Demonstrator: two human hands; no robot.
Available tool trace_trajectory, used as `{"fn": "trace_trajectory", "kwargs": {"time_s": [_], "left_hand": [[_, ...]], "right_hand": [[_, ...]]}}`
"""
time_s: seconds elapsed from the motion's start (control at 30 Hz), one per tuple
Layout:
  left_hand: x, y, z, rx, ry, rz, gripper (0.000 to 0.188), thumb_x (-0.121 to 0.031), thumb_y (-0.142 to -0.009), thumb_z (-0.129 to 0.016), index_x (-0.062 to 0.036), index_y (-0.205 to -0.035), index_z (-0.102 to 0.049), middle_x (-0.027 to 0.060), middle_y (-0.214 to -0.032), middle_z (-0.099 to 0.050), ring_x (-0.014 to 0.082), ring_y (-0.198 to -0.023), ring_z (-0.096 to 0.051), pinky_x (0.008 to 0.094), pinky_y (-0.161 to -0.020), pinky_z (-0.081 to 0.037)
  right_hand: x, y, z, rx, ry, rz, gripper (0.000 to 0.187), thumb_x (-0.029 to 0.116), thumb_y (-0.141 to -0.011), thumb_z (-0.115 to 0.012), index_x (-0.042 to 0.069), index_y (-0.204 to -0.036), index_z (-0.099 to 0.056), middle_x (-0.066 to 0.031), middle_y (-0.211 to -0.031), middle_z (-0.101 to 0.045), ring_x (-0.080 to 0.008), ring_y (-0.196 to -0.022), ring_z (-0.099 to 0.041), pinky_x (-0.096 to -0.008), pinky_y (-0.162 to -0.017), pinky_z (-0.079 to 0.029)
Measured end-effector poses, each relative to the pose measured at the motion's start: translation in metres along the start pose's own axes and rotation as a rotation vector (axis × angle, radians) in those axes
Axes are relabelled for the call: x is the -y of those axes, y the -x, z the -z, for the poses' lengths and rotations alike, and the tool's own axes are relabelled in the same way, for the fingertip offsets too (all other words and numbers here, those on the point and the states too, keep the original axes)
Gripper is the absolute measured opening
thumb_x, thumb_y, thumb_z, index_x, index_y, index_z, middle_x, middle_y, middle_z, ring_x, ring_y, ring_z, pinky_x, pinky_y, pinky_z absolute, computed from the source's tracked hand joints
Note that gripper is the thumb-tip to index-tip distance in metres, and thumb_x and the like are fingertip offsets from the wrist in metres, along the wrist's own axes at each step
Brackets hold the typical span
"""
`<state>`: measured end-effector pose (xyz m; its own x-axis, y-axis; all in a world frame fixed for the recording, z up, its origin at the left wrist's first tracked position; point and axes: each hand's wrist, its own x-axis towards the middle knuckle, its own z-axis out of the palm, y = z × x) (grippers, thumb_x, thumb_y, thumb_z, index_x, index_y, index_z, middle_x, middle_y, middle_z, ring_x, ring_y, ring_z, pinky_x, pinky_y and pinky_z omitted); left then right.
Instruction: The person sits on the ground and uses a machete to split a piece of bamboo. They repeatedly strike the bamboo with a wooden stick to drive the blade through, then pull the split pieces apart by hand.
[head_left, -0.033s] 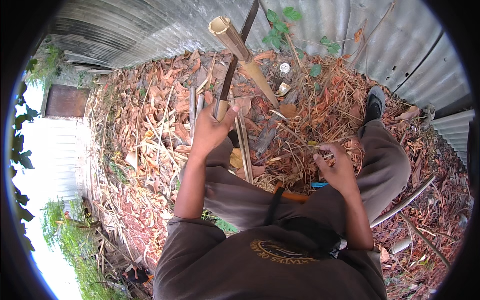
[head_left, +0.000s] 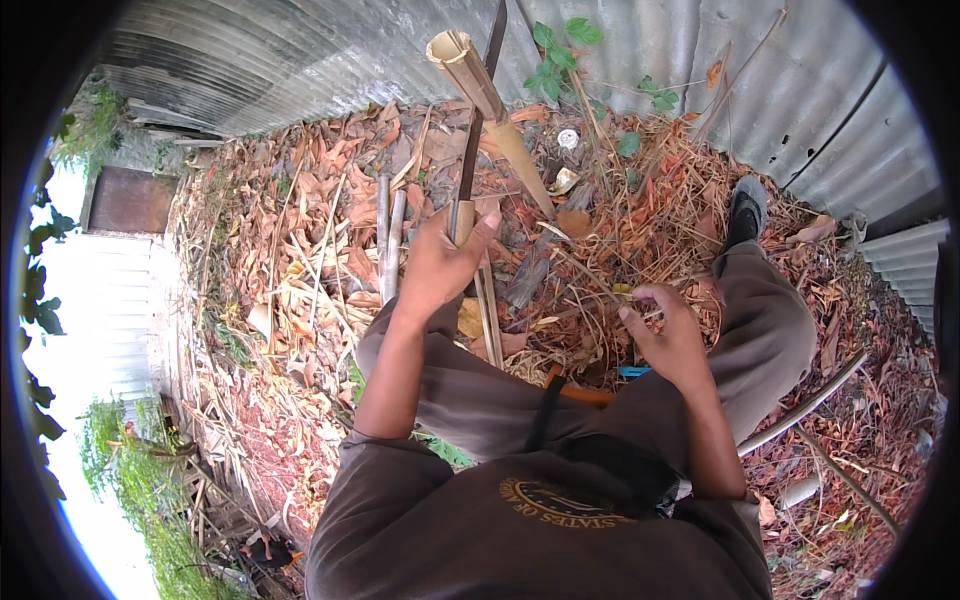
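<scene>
Left hand: our left hand (head_left: 440, 262) was clenched around the pale wooden handle of a long dark-bladed knife (head_left: 478, 120), blade pointing up and away from us.
Knife position: the blade lay alongside the thick tan bamboo pole with a hollow cut end (head_left: 490, 105), edge right against it, though we couldn't tell whether it had bitten in.
Right hand: our right hand (head_left: 668, 335) was curled loosely, fingers pinching what looked like thin dry strips; exactly what, we couldn't tell.
Ground: dry brown leaves and split bamboo slats (head_left: 388, 235) lay just beside the left hand, with a grey corrugated metal wall (head_left: 300, 60) behind.
Our call: to work the pole well, we reckoned the blade needed to stay in line with the grain, wrist firm, right hand well apart from the edge.
Footing: our leg in brown trousers (head_left: 760, 320) stretched out to the right, clear of the blade.
</scene>
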<state>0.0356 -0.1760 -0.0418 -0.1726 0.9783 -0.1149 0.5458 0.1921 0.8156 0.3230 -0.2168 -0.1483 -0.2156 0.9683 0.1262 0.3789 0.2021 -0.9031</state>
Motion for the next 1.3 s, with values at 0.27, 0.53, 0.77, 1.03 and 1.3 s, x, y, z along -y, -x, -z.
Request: {"fn": "trace_trajectory", "kwargs": {"time_s": [0.27,0.53,0.77,1.03,1.3], "left_hand": [[-0.027,0.02,-0.086,0.003,0.513,-0.132,0.026,-0.023,-0.096,-0.06,0.0019,-0.099,-0.056,0.0015,-0.076,-0.059,0.0101,-0.065,-0.055,0.0286,-0.061,-0.049],[0.014,0.059,-0.113,0.127,0.509,-0.273,0.025,-0.018,-0.101,-0.047,-0.0005,-0.119,-0.046,0.0067,-0.106,-0.055,0.0127,-0.1,-0.052,0.0303,-0.086,-0.044],[0.033,0.071,-0.074,0.232,0.114,-0.544,0.037,-0.011,-0.089,-0.056,0.0006,-0.122,-0.046,0.0155,-0.115,-0.056,0.024,-0.107,-0.058,0.0331,-0.089,-0.046],[0.033,0.012,-0.028,-0.236,-0.292,-0.197,0.06,-0.031,-0.069,-0.08,0.0007,-0.113,-0.054,0.015,-0.107,-0.061,0.0296,-0.097,-0.063,0.0386,-0.082,-0.051],[0.048,-0.113,-0.132,-0.249,0.178,-0.562,0.059,-0.028,-0.068,-0.082,-0.0013,-0.114,-0.057,0.0172,-0.099,-0.065,0.0316,-0.091,-0.065,0.0403,-0.081,-0.051]], "right_hand": [[0.08,-0.036,-0.009,-0.019,-0.266,0.113,0.038,0.029,-0.09,-0.066,-0.004,-0.107,-0.059,-0.0172,-0.096,-0.063,-0.0298,-0.09,-0.064,-0.0367,-0.084,-0.049],[0.07,-0.044,-0.045,0.234,-0.312,0.035,0.047,0.029,-0.098,-0.052,-0.006,-0.128,-0.051,-0.02,-0.126,-0.054,-0.0277,-0.117,-0.052,-0.0358,-0.102,-0.037],[0.075,-0.026,-0.053,0.152,-0.187,0.041,0.043,0.03,-0.096,-0.054,-0.005,-0.121,-0.055,-0.0239,-0.108,-0.063,-0.0363,-0.103,-0.062,-0.0397,-0.091,-0.047],[0.064,-0.053,-0.052,-0.003,-0.269,-0.042,0.032,0.031,-0.1,-0.05,-0.001,-0.098,-0.053,-0.0076,-0.061,-0.056,-0.0197,-0.052,-0.058,-0.0357,-0.053,-0.046],[0.032,-0.059,-0.059,-0.066,-0.311,0.015,0.031,0.029,-0.102,-0.049,0.005,-0.083,-0.046,-0.0006,-0.051,-0.046,-0.0103,-0.043,-0.048,-0.027,-0.043,-0.043]]}}
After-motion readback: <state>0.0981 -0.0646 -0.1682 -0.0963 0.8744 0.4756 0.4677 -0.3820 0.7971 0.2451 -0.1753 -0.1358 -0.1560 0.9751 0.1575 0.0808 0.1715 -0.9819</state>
